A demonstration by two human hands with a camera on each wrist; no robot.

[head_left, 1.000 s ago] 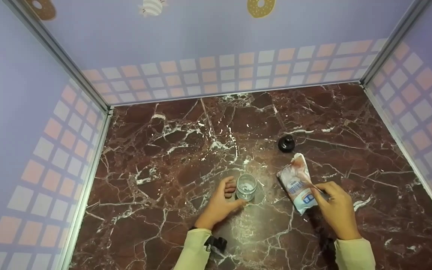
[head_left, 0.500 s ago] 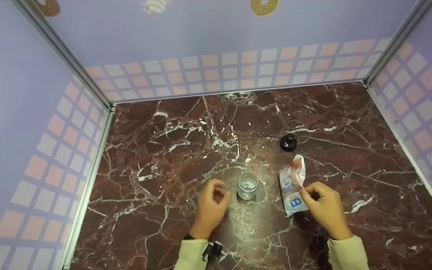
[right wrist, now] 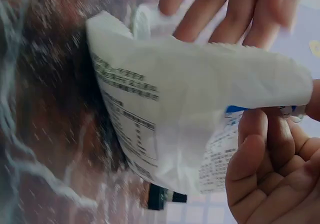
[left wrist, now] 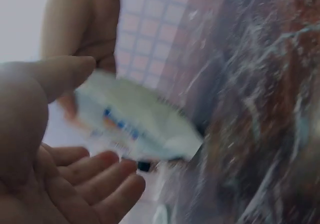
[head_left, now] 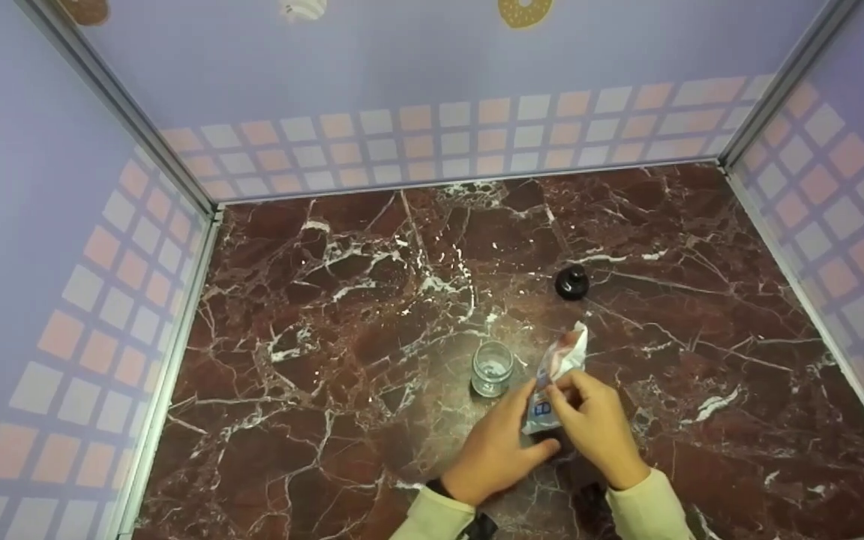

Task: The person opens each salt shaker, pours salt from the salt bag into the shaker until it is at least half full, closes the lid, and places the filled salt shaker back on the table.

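In the head view my right hand pinches the side of a printed white-and-blue plastic packet, held just above the marble-patterned surface. My left hand is at the packet's left side, its thumb and fingers spread apart. The left wrist view shows the packet between that thumb and the straight fingers. Small print covers the side of the packet seen from the right wrist, where its edge is folded between the fingers and thumb. A small clear jar stands upright, uncovered, just left of the packet.
Beyond the packet, a black knobbed lid rests on the dark red marbled tabletop. Purple panels with checked borders, such as the back wall, enclose the table at the back and both sides.
My left hand has left the jar and moved right to the packet. The right hand has carried the packet leftward, close to the jar, and the packet has turned more edge-on.
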